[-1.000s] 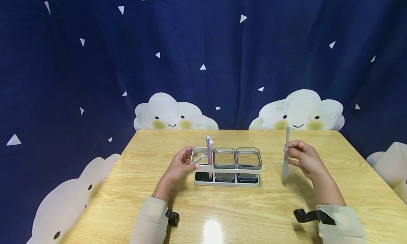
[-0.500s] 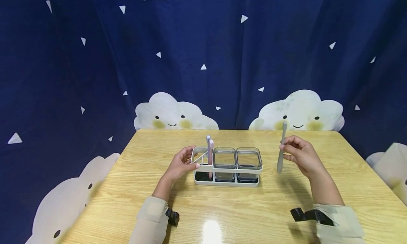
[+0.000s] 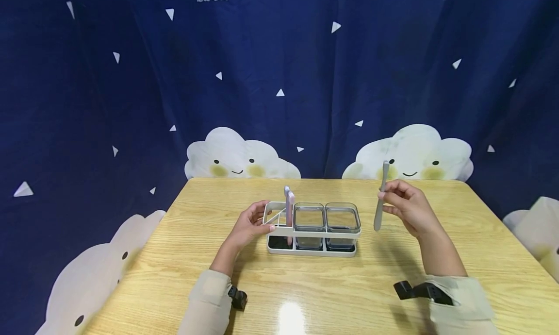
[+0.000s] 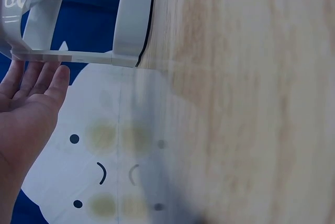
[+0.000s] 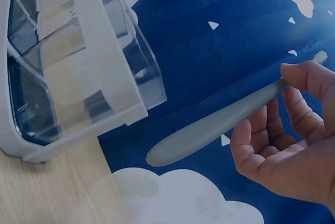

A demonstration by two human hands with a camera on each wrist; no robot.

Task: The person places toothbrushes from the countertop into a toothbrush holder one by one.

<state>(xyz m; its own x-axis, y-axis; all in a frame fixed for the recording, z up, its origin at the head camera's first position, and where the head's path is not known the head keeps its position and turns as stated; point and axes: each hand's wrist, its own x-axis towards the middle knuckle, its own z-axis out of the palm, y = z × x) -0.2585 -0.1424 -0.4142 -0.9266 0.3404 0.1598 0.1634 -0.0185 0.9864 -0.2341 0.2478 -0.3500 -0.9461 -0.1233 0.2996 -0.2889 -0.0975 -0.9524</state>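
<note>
Fingers [image 3: 395,199] pinching smooth grey spatula [image 3: 379,206], white slatted rack [image 3: 279,230]

White rack [image 3: 279,230], clear smoky-grey containers [image 3: 325,219], lilac utensil [image 3: 288,204] at left end. Pale grey spatula [image 3: 380,199] right. Light wood-grain table [image 3: 332,286]. Navy curtain [image 3: 131,82], white triangles, white smiling clouds with yellow cheeks. Beige sleeves [image 3: 205,301].

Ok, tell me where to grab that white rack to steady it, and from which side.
Grip the white rack at its left end frame, coming from the left: the left hand already rests there with straight fingers. That end compartment is open wire with bars to hook onto, while the clear bins fill the rest.
</note>
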